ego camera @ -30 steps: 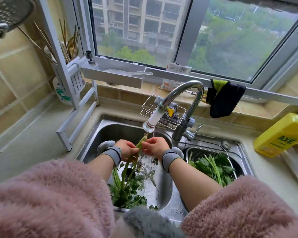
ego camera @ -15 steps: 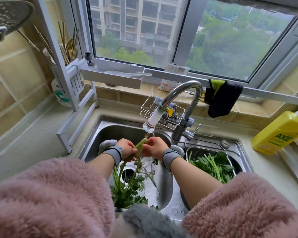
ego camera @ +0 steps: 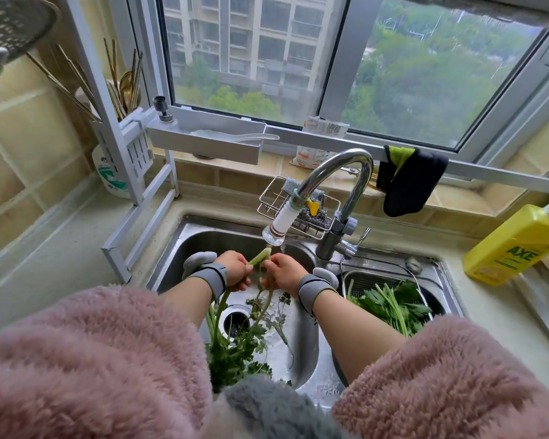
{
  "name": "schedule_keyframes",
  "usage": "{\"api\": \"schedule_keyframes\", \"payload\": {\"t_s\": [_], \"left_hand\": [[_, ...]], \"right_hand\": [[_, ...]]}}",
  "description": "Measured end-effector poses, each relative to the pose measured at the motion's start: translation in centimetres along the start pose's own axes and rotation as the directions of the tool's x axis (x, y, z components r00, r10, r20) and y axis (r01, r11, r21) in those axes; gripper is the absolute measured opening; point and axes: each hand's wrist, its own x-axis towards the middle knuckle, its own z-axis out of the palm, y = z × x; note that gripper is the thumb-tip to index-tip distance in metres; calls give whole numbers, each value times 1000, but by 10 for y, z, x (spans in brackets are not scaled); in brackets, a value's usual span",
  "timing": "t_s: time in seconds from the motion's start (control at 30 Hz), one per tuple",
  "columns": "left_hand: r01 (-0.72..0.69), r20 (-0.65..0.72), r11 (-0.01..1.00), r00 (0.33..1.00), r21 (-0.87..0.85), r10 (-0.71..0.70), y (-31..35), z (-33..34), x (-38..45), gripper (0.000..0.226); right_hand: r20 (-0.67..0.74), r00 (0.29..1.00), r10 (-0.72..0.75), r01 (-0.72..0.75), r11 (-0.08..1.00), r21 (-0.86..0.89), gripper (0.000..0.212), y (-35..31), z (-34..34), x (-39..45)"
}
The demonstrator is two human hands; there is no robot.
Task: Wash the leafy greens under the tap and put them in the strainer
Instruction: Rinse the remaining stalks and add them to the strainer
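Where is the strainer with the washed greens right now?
In the head view, the strainer sits in the smaller right-hand sink basin, just right of the right hand and below the tap's base.

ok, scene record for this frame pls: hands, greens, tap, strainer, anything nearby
left hand: grips stalks of the greens being washed
right hand: pinches the same stalks
tap: water running onto stalk ends
sink: left basin, leaves hang over drain
strainer: right basin, holds washed greens
nearby: yellow bottle, dark cloth

Countertop (ego camera: 61, 264) with yellow bottle (ego camera: 514, 245)
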Motion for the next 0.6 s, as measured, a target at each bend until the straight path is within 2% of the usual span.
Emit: {"api": "schedule_keyframes", "payload": {"t_s": [0.13,0.23,0.4,0.53,0.6], "left_hand": [[-74,-25,969,996,235,82,1,-6,0,20],[-97,-33,948,993,304,113,2,-9,-3,19],[-51,-14,900,998,432,63,5,-10,-4,34],[-23,-3,869,1000,494,28,6,-10,-5,37],[7,-30,860,1000,510,10,13,-8,-8,39]], "right_hand": [[-12,1000,-24,20,962,-273,17,4,-3,0],[-26,999,-46,30,901,-432,15,11,-7,1],[1,998,-56,46,816,-576,27,12,-6,5],[24,997,-77,74,763,-642,25,15,-7,9],[35,996,-88,89,736,-672,17,15,-7,10]]}}
